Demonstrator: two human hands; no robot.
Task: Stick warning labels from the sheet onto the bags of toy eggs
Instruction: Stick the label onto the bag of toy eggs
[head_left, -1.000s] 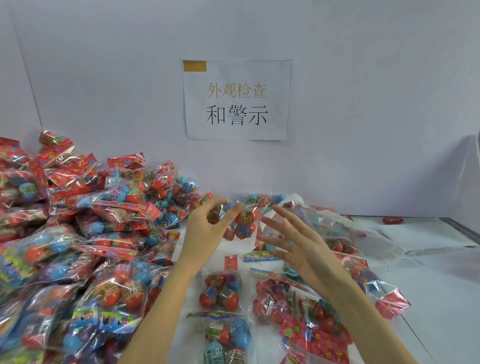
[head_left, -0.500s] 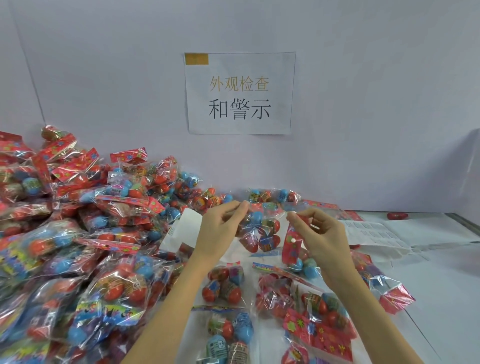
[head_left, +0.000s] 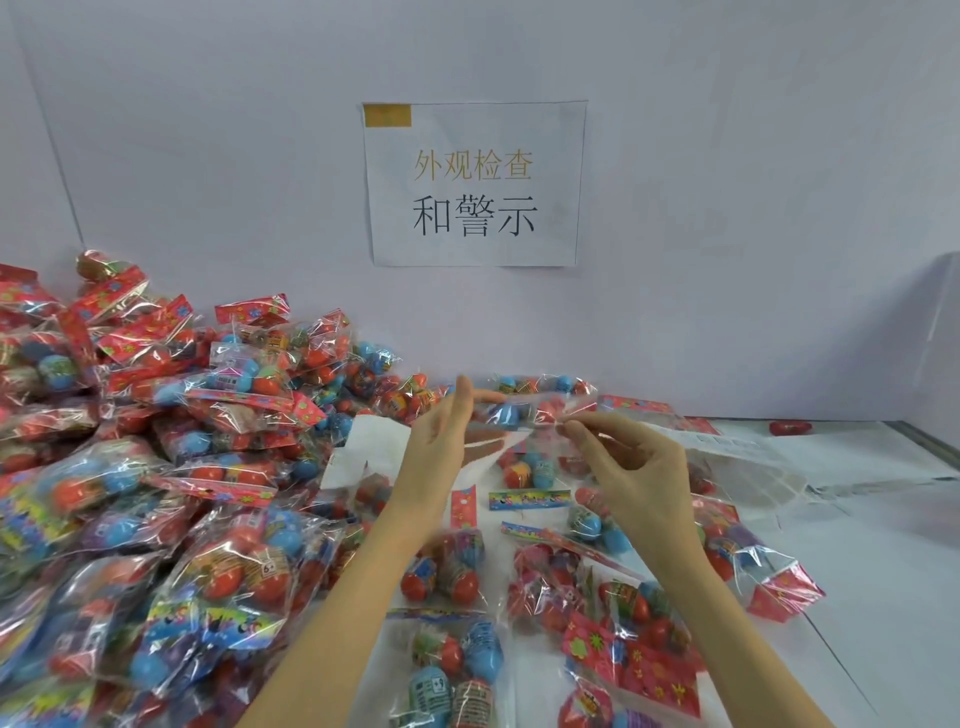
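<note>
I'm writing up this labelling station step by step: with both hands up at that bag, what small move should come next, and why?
Probably press the label down onto the held bag. The left hand steadies that bag above the table, and the right hand has thumb and forefinger pinched at its near edge, seemingly with a label, though it is too blurred to confirm. The label sheet lies just behind.

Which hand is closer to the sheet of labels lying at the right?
Right. The right hand is just beside the label sheet, on its left; the left hand is farther left.

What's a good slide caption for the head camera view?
Both hands, left hand and right hand, lift a clear bag of toy eggs above a bag-strewn table.
</note>
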